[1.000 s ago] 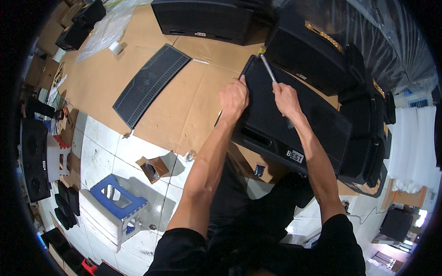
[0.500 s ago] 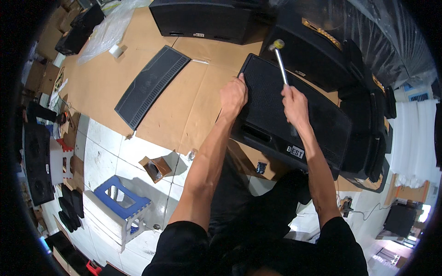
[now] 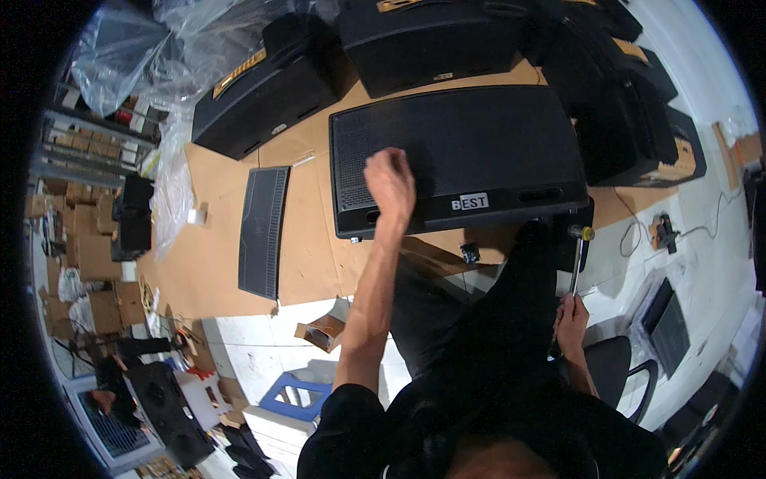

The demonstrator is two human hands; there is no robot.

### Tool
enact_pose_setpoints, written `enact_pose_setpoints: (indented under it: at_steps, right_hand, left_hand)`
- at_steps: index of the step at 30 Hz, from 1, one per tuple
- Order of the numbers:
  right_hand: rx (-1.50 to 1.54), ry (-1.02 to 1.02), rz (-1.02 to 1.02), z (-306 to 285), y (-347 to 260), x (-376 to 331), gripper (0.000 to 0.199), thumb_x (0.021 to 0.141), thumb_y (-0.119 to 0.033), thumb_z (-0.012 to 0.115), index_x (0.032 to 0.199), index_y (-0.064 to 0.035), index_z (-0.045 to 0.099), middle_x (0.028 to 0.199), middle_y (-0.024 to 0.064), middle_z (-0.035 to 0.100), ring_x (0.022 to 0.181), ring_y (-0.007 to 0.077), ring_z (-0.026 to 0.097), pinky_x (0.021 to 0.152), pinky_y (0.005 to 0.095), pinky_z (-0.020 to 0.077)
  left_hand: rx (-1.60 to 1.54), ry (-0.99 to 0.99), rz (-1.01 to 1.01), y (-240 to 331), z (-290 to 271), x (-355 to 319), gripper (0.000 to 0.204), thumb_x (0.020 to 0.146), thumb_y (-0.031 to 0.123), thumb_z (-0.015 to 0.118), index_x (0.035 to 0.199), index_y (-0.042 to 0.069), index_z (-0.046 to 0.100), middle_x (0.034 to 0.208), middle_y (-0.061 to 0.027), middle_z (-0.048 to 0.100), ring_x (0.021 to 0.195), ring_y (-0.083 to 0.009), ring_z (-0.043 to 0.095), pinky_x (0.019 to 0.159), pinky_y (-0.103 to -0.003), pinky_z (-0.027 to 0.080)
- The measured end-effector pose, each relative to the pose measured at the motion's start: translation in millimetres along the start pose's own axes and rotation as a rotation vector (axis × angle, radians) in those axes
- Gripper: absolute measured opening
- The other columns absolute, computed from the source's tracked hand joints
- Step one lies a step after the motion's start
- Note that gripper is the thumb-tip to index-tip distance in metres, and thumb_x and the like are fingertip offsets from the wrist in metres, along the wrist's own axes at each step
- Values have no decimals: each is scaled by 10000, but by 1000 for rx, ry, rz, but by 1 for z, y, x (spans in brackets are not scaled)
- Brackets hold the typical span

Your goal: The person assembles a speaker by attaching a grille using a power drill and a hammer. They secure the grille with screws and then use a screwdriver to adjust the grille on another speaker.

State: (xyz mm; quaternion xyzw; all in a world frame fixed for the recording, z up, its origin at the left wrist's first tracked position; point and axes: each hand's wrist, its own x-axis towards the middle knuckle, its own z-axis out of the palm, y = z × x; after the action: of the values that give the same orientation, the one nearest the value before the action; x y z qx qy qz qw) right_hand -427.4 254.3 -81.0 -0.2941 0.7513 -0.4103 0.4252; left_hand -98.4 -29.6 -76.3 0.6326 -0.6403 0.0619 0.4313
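Note:
A big black speaker cabinet (image 3: 479, 152) lies in front of me, its grille face up and a pale label on its near side. Over the left part of that grille is my left hand (image 3: 389, 185), its fingers curled in; whatever they may hold is hidden. My right hand (image 3: 570, 319) is low at my right side, wrapped around the handle of a hammer (image 3: 577, 259). The hammer has a metal shaft and a yellow-faced head pointing away from me, near the cabinet's right front corner. A loose black grille panel (image 3: 263, 231) rests on the cardboard to the left.
More black cabinets (image 3: 267, 104) stand behind and to the right. Cardboard sheeting (image 3: 215, 247) covers the floor. Nearer are a small open carton (image 3: 321, 332) and a blue-topped stool (image 3: 295, 397). A black chair (image 3: 610, 367) stands at right. Another person (image 3: 120, 391) is at far left.
The view has swung round to the right. My right hand has brought the hammer from above the cabinet down to my right side. My left hand has left the cabinet's edge and moved over its grille.

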Motion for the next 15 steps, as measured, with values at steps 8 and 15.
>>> enact_pose_setpoints:
  at_steps: [8, 15]
  right_hand:
    - [-241, -65, -237, -14, 30, 0, 293, 972, -231, 511, 779, -11, 505, 515, 68, 432, 439, 153, 414, 433, 336, 344]
    - [-361, -102, -339, -11, 31, -4, 275, 956, -254, 534, 828, -11, 528, 526, 153, 457, 446, 309, 487, 453, 395, 373]
  left_hand:
    - [-221, -292, -100, 74, 48, -4, 167, 907, 95, 557, 900, -62, 616, 817, -223, 634, 719, -337, 633, 668, -403, 491]
    - [-66, -319, -284, 73, 58, 0, 346, 980, 236, 459, 866, -65, 587, 655, -220, 576, 560, -340, 549, 596, -440, 452]
